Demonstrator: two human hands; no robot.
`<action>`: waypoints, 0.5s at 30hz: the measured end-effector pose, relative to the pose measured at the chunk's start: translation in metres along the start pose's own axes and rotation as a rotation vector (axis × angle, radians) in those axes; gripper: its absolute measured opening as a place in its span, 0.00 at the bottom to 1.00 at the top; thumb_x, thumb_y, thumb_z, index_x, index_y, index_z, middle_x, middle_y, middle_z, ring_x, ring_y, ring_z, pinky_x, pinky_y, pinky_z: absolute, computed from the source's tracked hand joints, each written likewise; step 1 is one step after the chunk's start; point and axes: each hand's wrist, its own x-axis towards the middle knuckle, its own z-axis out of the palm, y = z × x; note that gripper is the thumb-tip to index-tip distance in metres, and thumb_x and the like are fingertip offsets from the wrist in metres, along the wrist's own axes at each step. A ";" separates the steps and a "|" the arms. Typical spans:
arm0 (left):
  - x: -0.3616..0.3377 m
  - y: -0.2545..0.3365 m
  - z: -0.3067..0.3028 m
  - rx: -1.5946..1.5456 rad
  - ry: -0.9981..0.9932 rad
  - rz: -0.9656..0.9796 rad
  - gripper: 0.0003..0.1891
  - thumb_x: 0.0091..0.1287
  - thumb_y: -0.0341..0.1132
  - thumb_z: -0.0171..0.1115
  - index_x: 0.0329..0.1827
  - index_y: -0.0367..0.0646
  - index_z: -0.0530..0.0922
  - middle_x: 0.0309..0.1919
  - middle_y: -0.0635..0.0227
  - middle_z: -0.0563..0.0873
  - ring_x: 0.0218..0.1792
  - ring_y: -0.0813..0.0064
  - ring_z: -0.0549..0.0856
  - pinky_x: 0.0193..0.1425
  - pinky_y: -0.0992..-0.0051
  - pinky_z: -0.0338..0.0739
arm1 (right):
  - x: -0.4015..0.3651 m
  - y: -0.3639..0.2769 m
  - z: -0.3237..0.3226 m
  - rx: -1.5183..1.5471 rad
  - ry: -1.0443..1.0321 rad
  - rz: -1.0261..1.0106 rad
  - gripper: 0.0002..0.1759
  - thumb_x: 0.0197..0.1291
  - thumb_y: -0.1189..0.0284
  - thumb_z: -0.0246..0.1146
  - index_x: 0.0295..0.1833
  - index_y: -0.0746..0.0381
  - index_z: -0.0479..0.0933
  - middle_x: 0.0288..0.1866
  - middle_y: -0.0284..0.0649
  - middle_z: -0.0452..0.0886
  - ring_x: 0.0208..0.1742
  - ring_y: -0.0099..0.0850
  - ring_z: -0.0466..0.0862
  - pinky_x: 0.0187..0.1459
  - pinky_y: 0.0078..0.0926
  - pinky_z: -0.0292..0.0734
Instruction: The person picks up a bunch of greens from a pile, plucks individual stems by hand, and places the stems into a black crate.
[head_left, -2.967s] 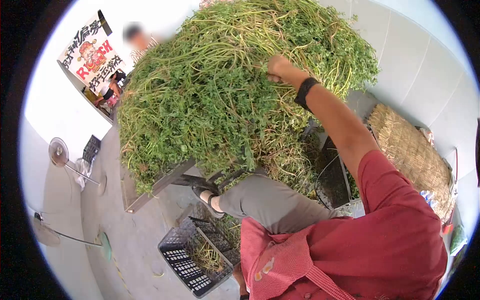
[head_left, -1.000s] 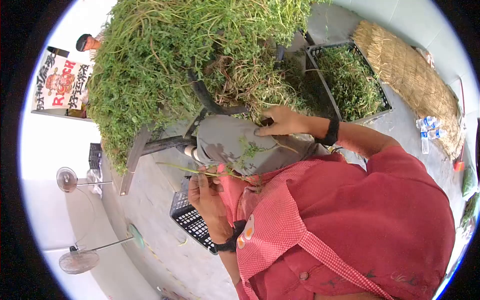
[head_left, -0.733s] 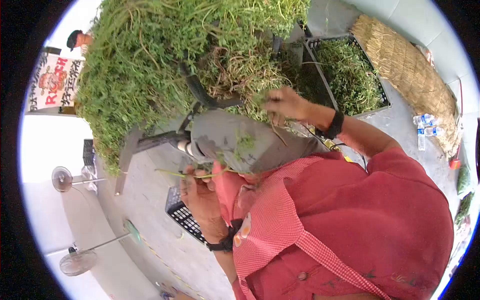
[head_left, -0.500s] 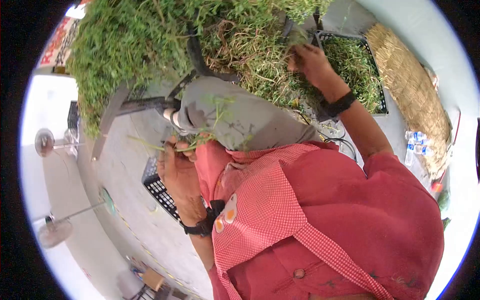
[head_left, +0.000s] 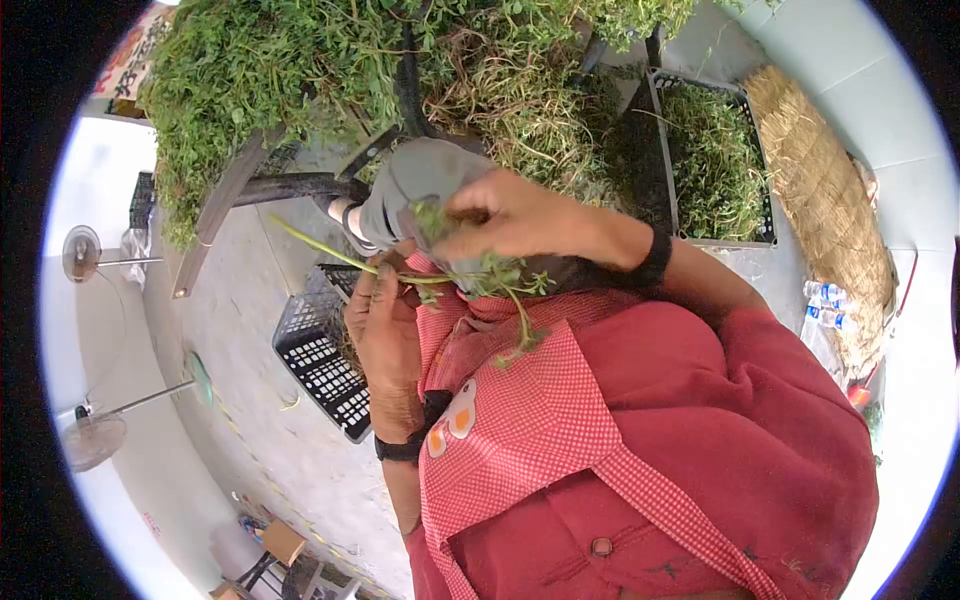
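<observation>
A green leafy stem (head_left: 325,245) is pinched in my left hand (head_left: 385,335), with its thick bare end sticking out to the left. The leafy end (head_left: 515,285) spreads to the right over the red checked apron (head_left: 520,420). My right hand (head_left: 520,220) is just above and right of the stem, blurred by motion. Blurred green leaves (head_left: 430,218) show at its fingertips; whether it grips them is unclear.
Heaped greens (head_left: 270,100) lie at the top left, with more stems (head_left: 520,110) beside them. A black crate (head_left: 770,215) holds greens at the right; another crate (head_left: 325,375) stands on the floor. Water bottles (head_left: 828,305) lie near a rolled straw mat (head_left: 815,180).
My right hand has moved from the heap at the top down and left to the stem. My left hand still holds a stem and has shifted slightly to the right.
</observation>
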 end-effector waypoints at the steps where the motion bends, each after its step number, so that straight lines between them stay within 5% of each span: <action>1: 0.001 0.000 0.000 0.002 0.000 -0.008 0.14 0.68 0.33 0.52 0.51 0.33 0.74 0.44 0.62 0.81 0.37 0.75 0.81 0.37 0.76 0.76 | -0.001 -0.005 0.002 0.005 0.001 0.006 0.19 0.52 0.58 0.66 0.33 0.67 0.79 0.22 0.35 0.78 0.21 0.24 0.75 0.22 0.23 0.67; 3: 0.004 0.000 0.001 0.093 -0.031 0.007 0.14 0.68 0.34 0.53 0.52 0.33 0.75 0.42 0.65 0.81 0.37 0.78 0.80 0.38 0.77 0.76 | -0.002 -0.018 0.002 -0.329 0.038 -0.169 0.23 0.48 0.55 0.68 0.30 0.68 0.79 0.18 0.41 0.76 0.20 0.29 0.75 0.23 0.28 0.67; 5: 0.003 0.002 0.008 0.173 -0.021 0.032 0.14 0.68 0.34 0.53 0.52 0.34 0.75 0.41 0.66 0.81 0.37 0.79 0.79 0.40 0.78 0.75 | 0.003 -0.010 0.008 -0.290 -0.006 -0.065 0.25 0.44 0.53 0.69 0.30 0.68 0.79 0.17 0.45 0.75 0.19 0.34 0.74 0.24 0.29 0.68; 9: 0.004 -0.001 0.008 0.501 0.012 0.143 0.14 0.67 0.33 0.55 0.51 0.34 0.76 0.38 0.69 0.81 0.37 0.82 0.77 0.41 0.82 0.73 | 0.006 0.009 0.004 -0.195 -0.066 0.000 0.20 0.46 0.59 0.69 0.33 0.68 0.80 0.19 0.44 0.77 0.20 0.28 0.75 0.24 0.27 0.68; 13: 0.001 -0.002 0.014 0.444 0.037 0.153 0.13 0.66 0.31 0.57 0.50 0.33 0.77 0.38 0.70 0.81 0.36 0.83 0.77 0.40 0.83 0.73 | -0.002 0.014 0.010 0.104 -0.083 0.083 0.16 0.48 0.65 0.67 0.37 0.67 0.80 0.20 0.44 0.77 0.21 0.23 0.76 0.25 0.24 0.69; 15: -0.002 -0.004 0.012 0.483 0.031 0.146 0.13 0.67 0.31 0.54 0.50 0.32 0.77 0.37 0.67 0.83 0.36 0.81 0.79 0.42 0.81 0.73 | -0.003 0.018 0.014 0.007 -0.028 0.032 0.15 0.48 0.68 0.66 0.38 0.67 0.80 0.20 0.42 0.78 0.22 0.21 0.75 0.25 0.21 0.69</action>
